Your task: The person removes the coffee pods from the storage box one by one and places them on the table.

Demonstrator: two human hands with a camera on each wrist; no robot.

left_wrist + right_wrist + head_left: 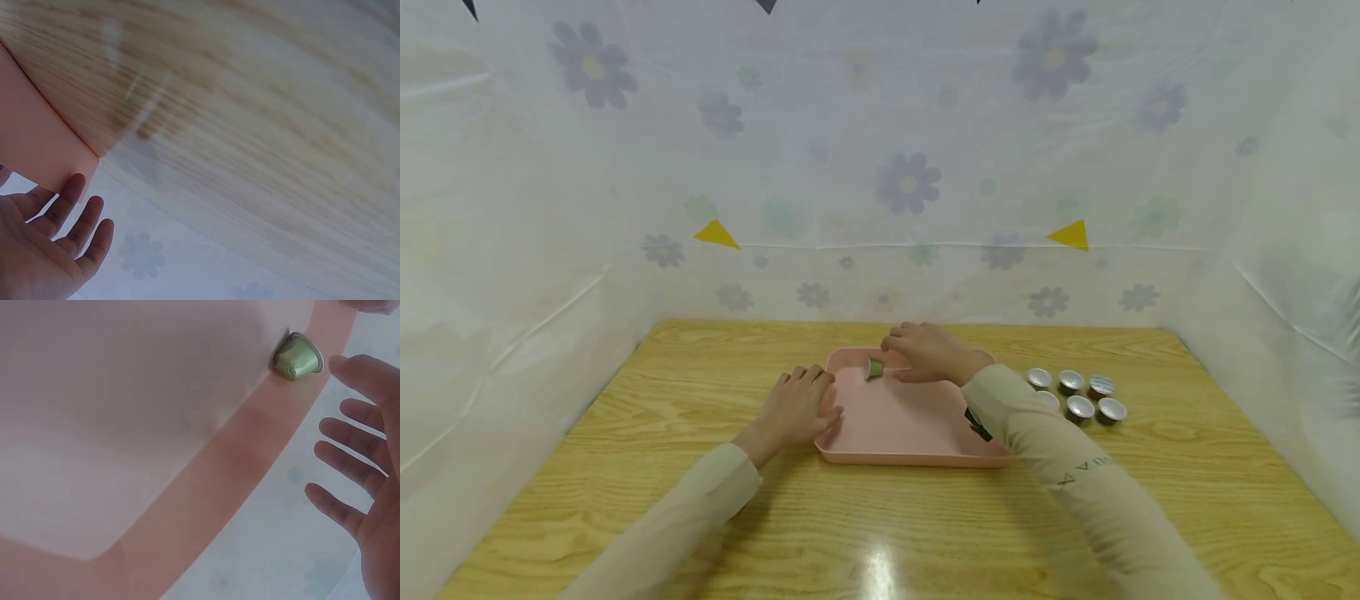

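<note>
A pink rectangular tray (895,429) lies on the wooden table. At its left rim is my left hand (801,407), thumb on the inner side and fingers over the outer wall; in the left wrist view that hand (47,244) has its fingertips against the tray wall (37,131). One green coffee capsule (874,368) lies on its side inside the tray near the far rim. My right hand (932,352) reaches over the far side of the tray, just right of the capsule. The right wrist view shows its fingers spread, the thumb near the green capsule (297,359) but apart from it.
Several dark coffee capsules (1080,408) with pale lids stand in two rows right of the tray, partly behind the right sleeve (1045,433). Flower-patterned sheeting (910,183) with yellow triangles encloses the table (700,500) at the back and both sides.
</note>
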